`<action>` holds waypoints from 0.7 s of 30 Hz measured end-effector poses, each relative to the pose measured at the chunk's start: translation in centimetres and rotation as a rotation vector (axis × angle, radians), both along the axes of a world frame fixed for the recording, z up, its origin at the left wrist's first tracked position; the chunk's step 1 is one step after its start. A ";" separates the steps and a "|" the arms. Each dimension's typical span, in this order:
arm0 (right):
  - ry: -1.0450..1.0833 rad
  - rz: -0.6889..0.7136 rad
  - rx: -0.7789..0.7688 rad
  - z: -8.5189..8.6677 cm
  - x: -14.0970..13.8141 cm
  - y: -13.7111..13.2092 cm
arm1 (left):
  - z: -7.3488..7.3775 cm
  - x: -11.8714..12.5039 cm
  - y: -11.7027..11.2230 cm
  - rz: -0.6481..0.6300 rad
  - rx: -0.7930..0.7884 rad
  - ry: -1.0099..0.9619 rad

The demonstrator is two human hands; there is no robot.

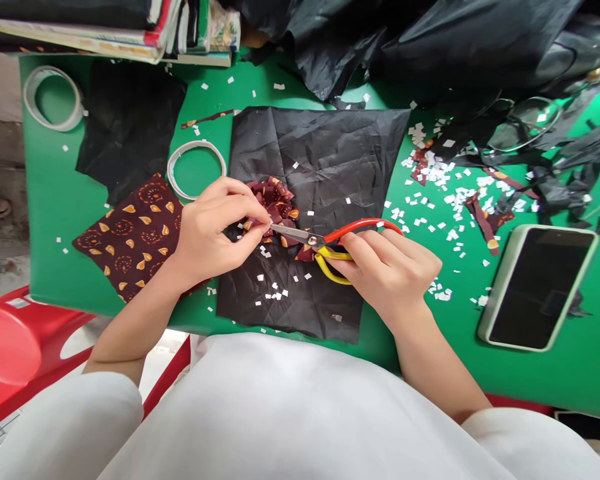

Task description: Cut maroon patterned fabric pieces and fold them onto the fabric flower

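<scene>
My right hand grips scissors with one red and one yellow handle. Their blades point left, and the tips meet the fingertips of my left hand. Thumb and forefinger of that hand are pinched together at the tips; what lies between them is too small to make out. Below the blades is a small heap of maroon patterned fabric pieces. It rests on a black sheet, creased and dotted with small white bits. Partly under my left forearm lies a larger maroon patterned cloth.
Two tape rolls lie at left near another black piece. White scraps and black strips spread to the right. A phone is at front right. Books and black material line the back.
</scene>
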State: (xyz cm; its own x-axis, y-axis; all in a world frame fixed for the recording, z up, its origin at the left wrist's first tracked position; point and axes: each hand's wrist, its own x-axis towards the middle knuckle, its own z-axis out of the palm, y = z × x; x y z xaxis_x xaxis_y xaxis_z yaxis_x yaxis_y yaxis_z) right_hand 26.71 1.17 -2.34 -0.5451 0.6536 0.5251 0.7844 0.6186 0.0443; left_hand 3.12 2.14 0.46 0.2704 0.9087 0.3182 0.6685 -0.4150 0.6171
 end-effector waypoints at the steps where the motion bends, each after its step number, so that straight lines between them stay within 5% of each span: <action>1: -0.003 -0.005 -0.001 -0.1 0.0 0.0 | 0.0 0.0 0.0 -0.006 -0.001 0.015; 13: 0.052 -0.049 -0.306 -0.4 0.4 0.1 | -0.1 0.3 -0.2 -0.001 -0.183 -0.140; 21: 0.070 -0.026 -0.305 0.2 0.6 0.3 | -1.0 0.7 -0.4 0.021 -0.046 -0.316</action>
State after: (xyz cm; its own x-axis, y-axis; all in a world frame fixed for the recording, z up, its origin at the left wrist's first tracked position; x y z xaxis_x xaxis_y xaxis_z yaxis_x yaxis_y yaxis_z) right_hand 27.35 1.50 -2.18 -0.4958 0.7998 0.3383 0.7944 0.5751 -0.1953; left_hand 3.82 1.78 -0.51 0.1455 0.9285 0.3416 0.4487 -0.3696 0.8137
